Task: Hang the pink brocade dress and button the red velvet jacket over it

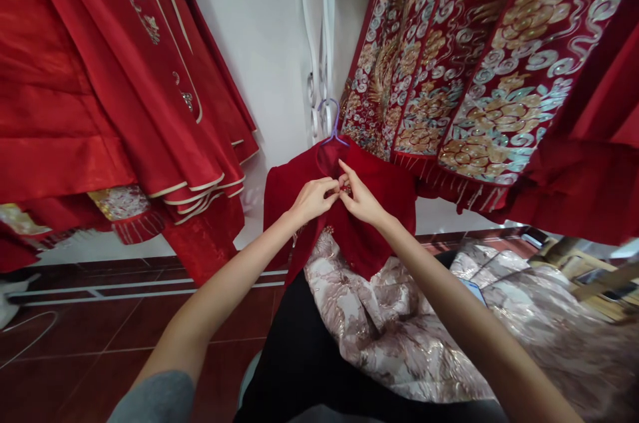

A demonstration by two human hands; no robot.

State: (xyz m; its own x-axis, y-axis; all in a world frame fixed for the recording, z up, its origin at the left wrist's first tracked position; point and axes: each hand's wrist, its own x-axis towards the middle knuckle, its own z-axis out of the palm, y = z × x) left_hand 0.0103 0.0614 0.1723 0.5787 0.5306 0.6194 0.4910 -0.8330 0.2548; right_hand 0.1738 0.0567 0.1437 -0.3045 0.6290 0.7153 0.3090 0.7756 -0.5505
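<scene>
A small dark red velvet jacket [384,193] hangs in front of me on a purple hanger [330,122] against the white wall. My left hand [313,199] and my right hand [360,198] meet at the jacket's front just below the collar. Both pinch the fabric edges around a small fastening [343,190], too small to make out clearly. Under the jacket hangs a pale pink and silver brocade skirt [379,323], which spreads across my lap and to the right.
Red satin robes with cream piping [124,76] hang at the left. Heavily embroidered red and gold garments [479,56] hang at the upper right. A white rack pole [322,36] runs up the wall. The floor is dark red tile [100,336].
</scene>
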